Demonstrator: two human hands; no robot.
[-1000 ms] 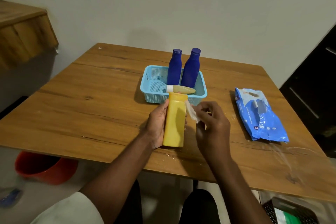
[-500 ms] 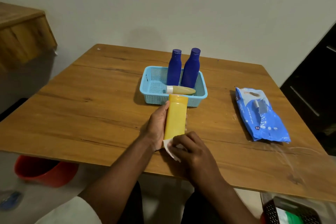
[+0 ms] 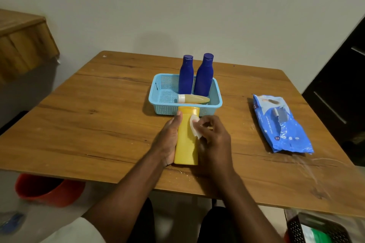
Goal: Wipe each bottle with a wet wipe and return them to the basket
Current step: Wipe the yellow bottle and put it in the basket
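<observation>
Two hands are working near the table's [image 3: 98,124] front edge: your left hand [image 3: 167,140] is cradling the smooth yellow bottle [image 3: 186,140] with fingers curled round it, steadying it, while your right hand [image 3: 215,140] is pinching a crumpled white wet wipe [image 3: 194,127] against its upper side. Beyond, the perforated blue basket [image 3: 158,102] toward the far edge is holding two upright dark-blue bottles [image 3: 204,77] and one lying pale-yellow bottle [image 3: 194,98]. The glossy wipe pack [image 3: 280,124] is lying by the right edge.

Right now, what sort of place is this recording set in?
Probably a room in a home, not a lab. A plain wooden table stands against a bare wall; a red bucket sits on the floor; a retail wet-wipe pack lies by a basket of toiletry bottles.
</observation>
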